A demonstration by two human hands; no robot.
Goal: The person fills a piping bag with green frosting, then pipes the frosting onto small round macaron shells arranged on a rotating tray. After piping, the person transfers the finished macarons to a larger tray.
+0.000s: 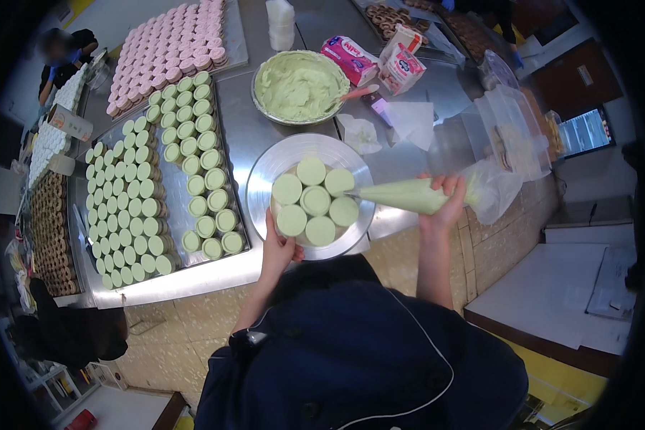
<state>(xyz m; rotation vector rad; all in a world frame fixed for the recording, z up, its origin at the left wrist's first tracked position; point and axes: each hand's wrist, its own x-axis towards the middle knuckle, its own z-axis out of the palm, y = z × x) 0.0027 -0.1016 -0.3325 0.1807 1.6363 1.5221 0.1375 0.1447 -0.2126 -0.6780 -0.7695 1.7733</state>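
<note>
A piping bag of pale green cream (403, 195) lies in my right hand (447, 201), its metal tip at the upper right rounds on a metal turntable (258, 172). My left hand (282, 244) holds the turntable's near left rim, close to the rounds. Several round green-topped pastries (315, 200) form a ring around a middle one, which shows a raised rim like some on the tray. Beyond the turntable stands a metal bowl of green cream (301, 88) with a pink-handled spatula (357, 93) in it.
To the left, a metal tray (177, 226) bears rows of green-topped pastries, with pink-topped ones (166, 54) behind. Cartons (403, 67), crumpled paper (360, 134) and clear plastic containers (516, 134) stand at the right. Another person (64, 56) is at the far left.
</note>
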